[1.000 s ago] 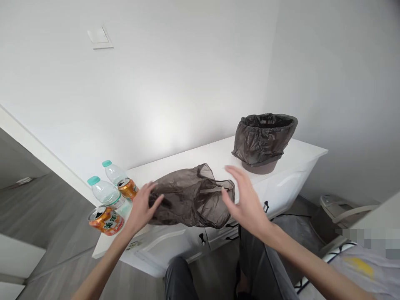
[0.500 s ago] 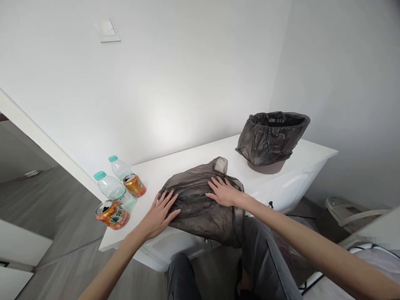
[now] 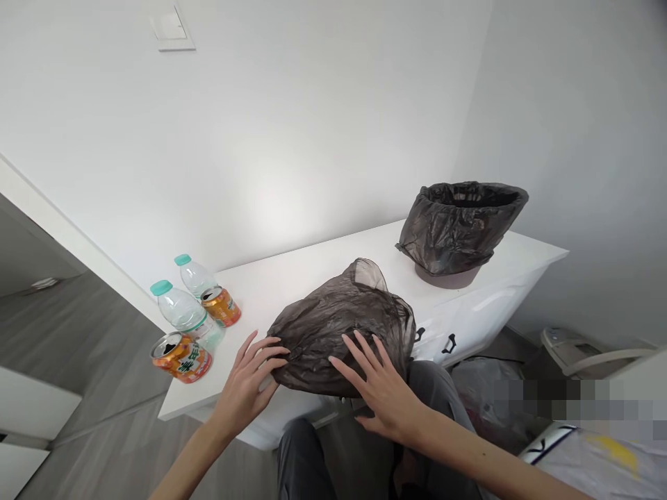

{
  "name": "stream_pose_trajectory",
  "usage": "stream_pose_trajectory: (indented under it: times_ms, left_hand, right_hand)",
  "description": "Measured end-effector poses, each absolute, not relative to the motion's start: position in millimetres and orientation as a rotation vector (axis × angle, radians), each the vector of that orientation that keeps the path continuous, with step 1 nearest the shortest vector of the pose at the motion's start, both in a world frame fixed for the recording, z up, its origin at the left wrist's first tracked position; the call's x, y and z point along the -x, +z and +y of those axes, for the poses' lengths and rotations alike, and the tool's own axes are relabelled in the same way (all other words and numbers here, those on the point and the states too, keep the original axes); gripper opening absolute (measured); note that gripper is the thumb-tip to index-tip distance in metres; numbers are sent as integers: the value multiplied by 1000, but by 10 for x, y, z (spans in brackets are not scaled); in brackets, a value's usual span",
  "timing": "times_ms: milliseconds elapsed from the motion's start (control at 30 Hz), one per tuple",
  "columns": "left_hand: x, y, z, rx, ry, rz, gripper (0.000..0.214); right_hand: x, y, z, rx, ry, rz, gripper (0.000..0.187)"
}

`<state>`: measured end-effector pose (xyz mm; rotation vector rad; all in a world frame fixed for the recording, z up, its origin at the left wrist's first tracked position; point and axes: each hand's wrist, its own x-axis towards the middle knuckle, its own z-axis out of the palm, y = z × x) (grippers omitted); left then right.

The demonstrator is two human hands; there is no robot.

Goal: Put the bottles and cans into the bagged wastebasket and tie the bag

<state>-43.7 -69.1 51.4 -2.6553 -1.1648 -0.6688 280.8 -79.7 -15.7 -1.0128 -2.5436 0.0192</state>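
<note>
A dark, see-through plastic garbage bag [image 3: 333, 312] lies bunched across the white cabinet top [image 3: 250, 278], its near side hanging over the front edge. At the bag's left end is my left hand [image 3: 247, 378], fingers spread, the tips at its edge. My right hand [image 3: 378, 392] is over the bag's near side with its fingers apart. Neither hand grips it. Left of the bag stand two clear bottles with teal caps, the nearer bottle [image 3: 182, 309] and the farther bottle [image 3: 195, 274]. Beside them are two opened orange drink cans, a front can [image 3: 182, 357] and a back can [image 3: 221, 305].
At the cabinet's right end stands a trash bin [image 3: 448, 278] lined with a dark bag [image 3: 458, 232] folded over its rim. Black drawer handles [image 3: 449, 343] show on the front. A wall switch [image 3: 171, 26] is at upper left. Bags and a light-coloured appliance [image 3: 573, 351] sit lower right.
My right hand has moved toward me from the bag's top to its near side. My left hand has shifted slightly left and down. The bag's near side has been gathered up.
</note>
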Motion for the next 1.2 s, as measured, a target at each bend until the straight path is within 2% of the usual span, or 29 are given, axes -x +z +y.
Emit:
stream_pose_trajectory:
  times_ms: [67, 167, 267, 333, 500, 567, 633, 733, 867, 967, 1067, 1200]
  left_hand:
    - [394, 582, -746, 2692, -748, -1274, 27]
    - [412, 640, -816, 2622, -882, -1693, 24]
    - [489, 628, -841, 2462, -1011, -2115, 30]
    - [542, 597, -828, 2396, -1094, -2266, 37]
    - [607, 488, -699, 2125, -1276, -2537, 53]
    - [597, 458, -653, 2043, -1332, -2557, 61]
    - [557, 464, -660, 1993, -1393, -2415, 62]
    - [440, 553, -784, 1936, -1337, -1979, 58]
    - [284, 674, -926, 2215, -898, -1468, 53]
    - [305, 590, -829, 2392, -576, -1369, 59]
    - [471, 375, -661, 2459, -391, -1450, 60]
    - [714, 161, -608, 2539, -316, -1514, 64]
  right_hand:
    - [-2781, -146, -788, 1075, 4, -2443, 108]
    - [-2878, -79, -712, 1166, 24, -2276, 81]
    - [-3096, 21, -532, 1210, 123, -2170, 56]
    - [-3227, 119, -348, 1269, 258, -2103, 48]
    - [-3246, 575, 361, 1348, 619, -1825, 47]
    - [-3154, 822, 659, 1318, 718, -1721, 53]
    - [-3029, 1050, 833, 1261, 773, -1676, 66]
    - [-2760, 1242, 705, 1145, 547, -1733, 73]
    - [-2234, 1098, 98, 761, 336, -2117, 63]
    - [-1861, 829, -116, 578, 243, -2350, 59]
    - [-1726, 607, 54, 659, 326, -2451, 58]
    - [-2014, 432, 531, 1000, 608, -2447, 64]
